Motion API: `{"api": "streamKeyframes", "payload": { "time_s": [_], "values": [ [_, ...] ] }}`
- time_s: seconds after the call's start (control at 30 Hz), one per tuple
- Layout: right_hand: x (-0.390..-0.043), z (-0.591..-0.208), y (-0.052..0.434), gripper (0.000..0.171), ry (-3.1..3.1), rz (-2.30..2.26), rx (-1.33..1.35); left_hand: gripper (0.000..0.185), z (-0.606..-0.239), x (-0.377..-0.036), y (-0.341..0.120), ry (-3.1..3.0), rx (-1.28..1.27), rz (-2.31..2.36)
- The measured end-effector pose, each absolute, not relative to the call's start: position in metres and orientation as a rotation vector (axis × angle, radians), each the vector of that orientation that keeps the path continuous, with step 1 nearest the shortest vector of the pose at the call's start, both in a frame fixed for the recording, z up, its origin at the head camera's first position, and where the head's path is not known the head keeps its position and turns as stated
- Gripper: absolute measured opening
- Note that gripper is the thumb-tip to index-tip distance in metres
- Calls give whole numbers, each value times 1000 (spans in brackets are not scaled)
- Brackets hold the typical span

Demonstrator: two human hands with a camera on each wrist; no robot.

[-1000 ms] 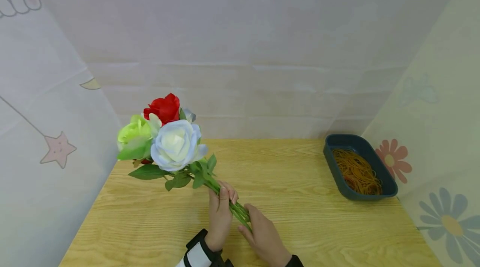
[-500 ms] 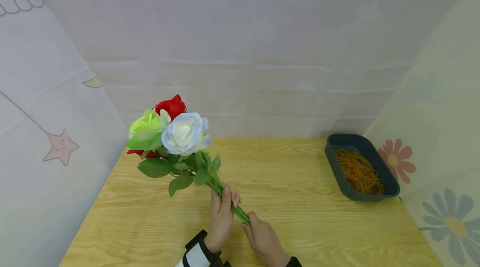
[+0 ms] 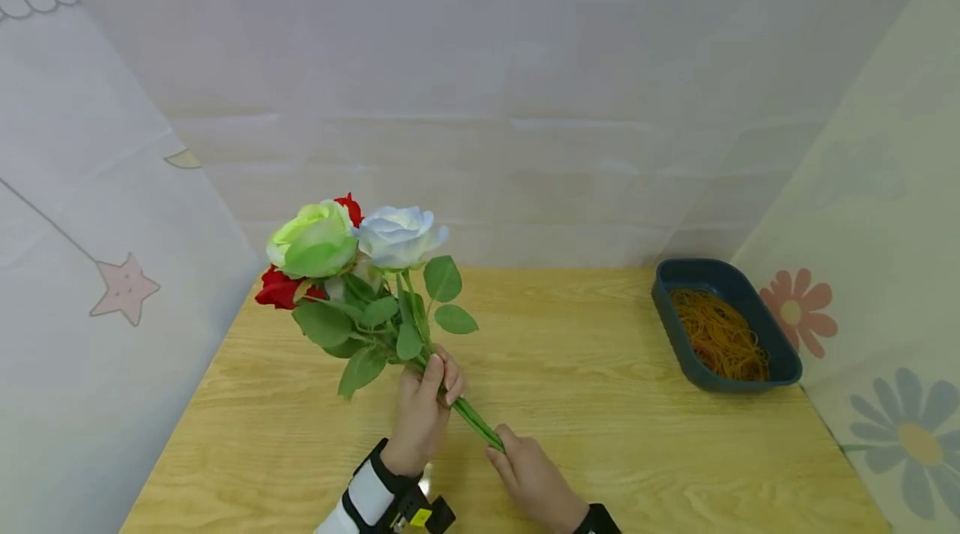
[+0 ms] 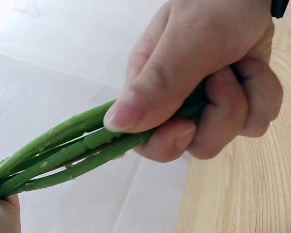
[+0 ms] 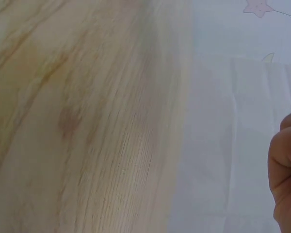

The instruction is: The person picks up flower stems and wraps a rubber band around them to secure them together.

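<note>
A bunch of roses stands tilted to the left above the table, with a light green rose (image 3: 313,241), a pale blue rose (image 3: 400,237) and red roses (image 3: 279,289) among green leaves. My left hand (image 3: 423,409) grips the green stems (image 3: 474,419) just below the leaves. Lower down, my right hand (image 3: 536,480) holds the stem ends between thumb and curled fingers. The left wrist view shows the right hand (image 4: 194,82) closed round several stems (image 4: 63,150), their ends hidden in it. Part of a curled hand (image 5: 286,160) shows in the right wrist view.
On the right of the wooden table (image 3: 600,334) stands a dark blue tub (image 3: 693,267) holding a heap of yellowish rubber bands (image 3: 716,334). White printed cloth (image 3: 487,101) hangs behind and at both sides.
The bunch has turned in my hands: the pale blue rose moved right and up, the green one came forward. My left hand shifted slightly left and up. The right hand barely moved.
</note>
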State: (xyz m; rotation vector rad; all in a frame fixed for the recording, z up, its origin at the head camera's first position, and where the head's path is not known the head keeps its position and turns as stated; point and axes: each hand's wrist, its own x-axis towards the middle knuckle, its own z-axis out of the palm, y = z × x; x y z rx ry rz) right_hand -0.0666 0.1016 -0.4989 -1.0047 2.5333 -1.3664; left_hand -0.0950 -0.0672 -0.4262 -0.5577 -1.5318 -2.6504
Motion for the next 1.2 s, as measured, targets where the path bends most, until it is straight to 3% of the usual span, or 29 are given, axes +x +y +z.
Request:
{"api": "streamKeyframes", "payload": {
  "time_s": [0.23,0.6,0.83,1.0,1.2],
  "values": [
    [-72,-489,108,22,2340,-1472,-973,31,-420,-108,-71,-1267,-733,-2854],
    [-74,-492,110,22,2214,-1548,-915,38,-421,-119,-63,-1304,-703,-2814],
    [-76,-492,121,13,2311,-1476,-936,40,-423,-122,-68,-1341,-678,-2749],
    [-89,-484,154,23,2622,-1313,-795,41,-423,-123,-76,-1334,-645,-2726],
    [-125,-472,235,19,3082,-1107,-472,40,-423,-123,-86,-1304,-684,-2724]
  ]
}}
